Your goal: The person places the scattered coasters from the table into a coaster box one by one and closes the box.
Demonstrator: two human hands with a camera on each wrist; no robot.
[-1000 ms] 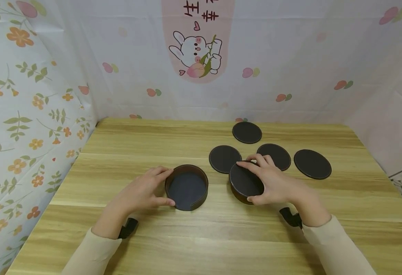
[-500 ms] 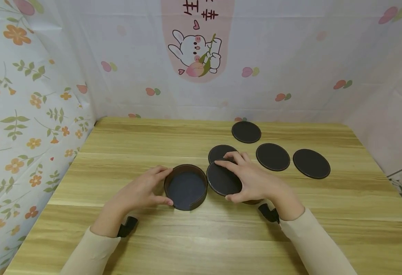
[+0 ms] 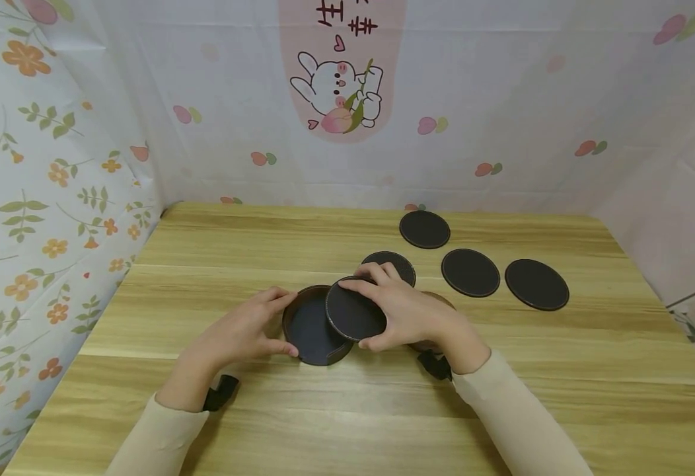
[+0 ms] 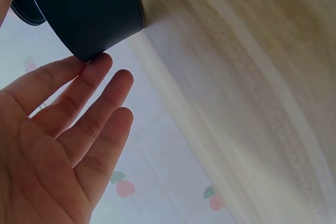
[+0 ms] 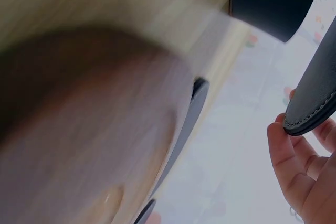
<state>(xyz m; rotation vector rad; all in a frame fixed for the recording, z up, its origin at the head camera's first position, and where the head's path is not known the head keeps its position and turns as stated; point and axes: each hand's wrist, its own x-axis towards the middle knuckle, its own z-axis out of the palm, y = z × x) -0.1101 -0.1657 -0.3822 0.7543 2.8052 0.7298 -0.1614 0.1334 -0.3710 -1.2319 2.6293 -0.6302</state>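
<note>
In the head view my left hand (image 3: 246, 330) steadies a round, dark, low-walled coaster holder (image 3: 312, 330), thumb and fingers on its left rim. The left wrist view has its fingertips against the holder's outer wall (image 4: 89, 9), the other fingers spread. My right hand (image 3: 409, 311) grips a round black coaster (image 3: 353, 311) with stitched edging by its rim. That coaster is raised and overlaps the holder's right side in the head view. The right wrist view shows fingertips at the coaster's stitched edge (image 5: 315, 98). Under the right hand lies a brown round piece (image 3: 441, 301), mostly hidden.
Black coasters lie flat on the wooden table (image 3: 252, 244): one (image 3: 425, 229) at the back, one (image 3: 470, 272) in the middle, one (image 3: 536, 284) to the right. Another coaster (image 3: 392, 263) is partly covered by the right hand. A patterned cloth (image 3: 217, 132) hangs behind.
My right hand has carried the black coaster leftward to the holder, uncovering part of the brown round piece. The left hand has stayed at the holder.
</note>
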